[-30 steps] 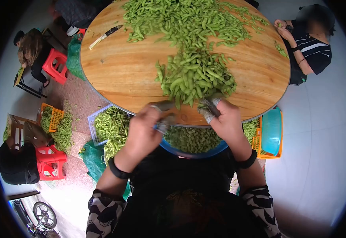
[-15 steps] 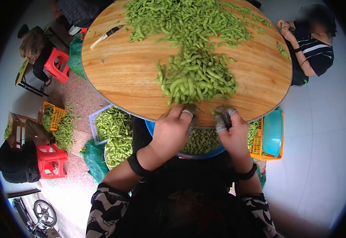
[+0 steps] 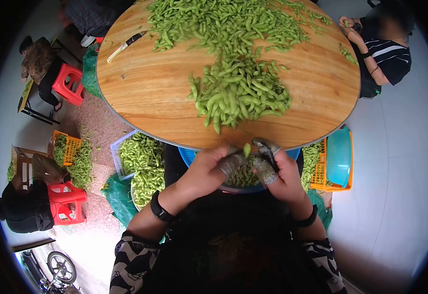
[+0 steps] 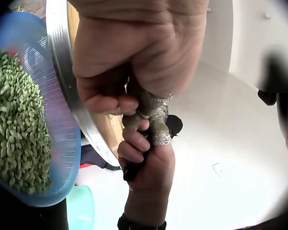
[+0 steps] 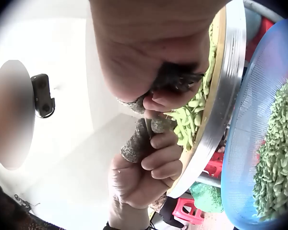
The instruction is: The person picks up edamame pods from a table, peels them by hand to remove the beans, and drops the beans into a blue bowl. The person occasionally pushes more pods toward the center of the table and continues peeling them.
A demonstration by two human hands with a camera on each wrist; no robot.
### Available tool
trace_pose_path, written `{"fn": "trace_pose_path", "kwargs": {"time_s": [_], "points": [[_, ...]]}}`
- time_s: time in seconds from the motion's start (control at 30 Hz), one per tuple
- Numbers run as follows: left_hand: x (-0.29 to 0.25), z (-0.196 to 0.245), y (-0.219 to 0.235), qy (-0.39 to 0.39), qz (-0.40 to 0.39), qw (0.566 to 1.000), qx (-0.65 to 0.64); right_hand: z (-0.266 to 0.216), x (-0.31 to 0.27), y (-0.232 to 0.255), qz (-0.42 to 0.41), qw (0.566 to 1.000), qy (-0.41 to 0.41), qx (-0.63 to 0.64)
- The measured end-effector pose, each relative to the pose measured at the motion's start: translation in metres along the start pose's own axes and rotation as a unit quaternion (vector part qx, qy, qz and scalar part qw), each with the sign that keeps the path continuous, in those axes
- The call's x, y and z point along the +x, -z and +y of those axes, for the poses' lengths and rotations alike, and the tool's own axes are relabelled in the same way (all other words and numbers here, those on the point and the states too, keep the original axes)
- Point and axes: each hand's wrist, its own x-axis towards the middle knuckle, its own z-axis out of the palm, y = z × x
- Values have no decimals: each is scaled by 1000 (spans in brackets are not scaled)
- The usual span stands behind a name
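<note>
Just over the table's near edge, my left hand (image 3: 204, 171) pinches a green edamame pod (image 3: 246, 150) between thumb and forefinger, both wrapped in worn silvery-grey covers. My right hand (image 3: 285, 174), with the same covers on thumb and forefinger, is close beside it. Its fingers curl round a dark object (image 5: 175, 79) in the palm, whose kind I cannot tell. In both wrist views the fingertips of the two hands meet. A blue basin (image 4: 69, 158) of shelled beans (image 4: 14, 129) lies below the hands. Ahead, a pile of pods (image 3: 241, 93) covers the middle of the round wooden table (image 3: 145, 98).
A black-handled knife (image 3: 127, 46) lies at the table's far left. On the floor left are a white crate (image 3: 118, 161) of pods, a green sack (image 3: 118, 201) and red stools (image 3: 69, 81). A turquoise tub (image 3: 338, 157) stands right. Other people sit around.
Both hands have drawn back from the pile to the near edge and come together over the basin. A pod now shows in the left hand's pinch.
</note>
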Motion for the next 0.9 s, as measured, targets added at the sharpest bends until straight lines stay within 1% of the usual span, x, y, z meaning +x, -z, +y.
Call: {"fn": "trace_pose_path", "kwargs": {"time_s": [0.03,0.07,0.13,0.17,0.2,0.23,0.27,0.33,0.37,0.4,0.43,0.47,0.5,0.53,0.57,0.6,0.63,0.67,0.7,0.73,0.77,0.8,0.83,0.87,0.9], "points": [[-1,-2,1,23,36,999,-14,0,-3,-2,3,1000,-16,-9],[-3,-3,1,24,37,999,-15,-1,-4,-4,3,1000,-16,-9],[-6,-4,1,60,32,998,13,-4,-8,-7,-56,994,-93,-26],[-7,-6,1,61,32,998,12,-1,-9,-12,-52,996,-65,10],[-7,-11,1,-12,34,994,104,-2,-9,-13,-53,996,-66,9],[-7,-13,2,-86,35,976,195,-3,-9,-13,-55,996,-66,12],[-8,-13,2,-86,35,977,194,-4,-9,-13,-58,996,-66,15],[-10,-12,1,-161,65,936,306,-8,-10,-13,-60,994,-79,38],[-13,-10,0,-161,64,936,305,-9,-10,-14,-62,992,-92,62],[-16,-7,0,-186,53,896,399,-5,-11,-16,-62,992,-93,62],[-19,-5,0,-209,42,846,488,4,-10,-20,-43,997,-56,35],[-18,-7,1,-209,42,847,488,8,-9,-22,-24,999,-20,9],[-15,-10,3,-230,44,846,479,8,-8,-22,-23,999,-21,9],[-14,-12,5,-252,47,845,470,8,-6,-21,-45,998,-32,11],[-14,-15,5,-254,46,844,470,8,-3,-20,-67,997,-41,12],[-16,-18,7,-187,32,936,297,4,-1,-15,-65,997,-41,12],[-17,-19,9,-110,17,987,113,-4,-1,-8,-129,954,-159,221],[-19,-18,13,-110,16,987,114,-8,0,-4,-184,849,-267,417],[-21,-17,19,7,-53,989,-141,-7,0,-4,-184,849,-267,418],[-21,-15,22,122,-118,907,-385,-6,-1,-4,-184,827,-287,447],[-20,-12,21,121,-101,928,-337,-5,-1,-4,-184,804,-307,474],[-19,-13,18,120,-101,928,-337,-8,0,-7,-184,805,-306,474],[-17,-14,14,65,-55,979,-184,-13,1,-13,-142,863,-304,378],[-16,-15,10,8,-6,1000,-26,-15,2,-16,-99,909,-296,276],[-15,-15,8,8,-7,1000,-25,-15,2,-18,-99,909,-295,276]]}}
